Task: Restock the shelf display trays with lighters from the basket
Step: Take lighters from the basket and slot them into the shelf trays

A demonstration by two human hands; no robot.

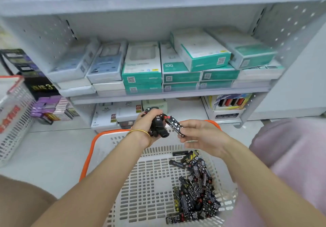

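Note:
A white slotted basket (151,177) with an orange rim sits on the floor in front of me. Several black patterned lighters (195,189) lie piled in its right side. My left hand (144,122) grips a bunch of black lighters (158,124) above the basket's far edge. My right hand (199,133) pinches one star-patterned lighter (175,125) right beside that bunch. A display tray of lighters (229,103) stands on the bottom shelf at the right.
The white shelf unit (167,96) holds stacked teal and white boxes (176,67). A second white basket (12,113) stands at the left. Purple boxes (51,108) sit on the low left shelf. Pink fabric (291,156) covers the lower right.

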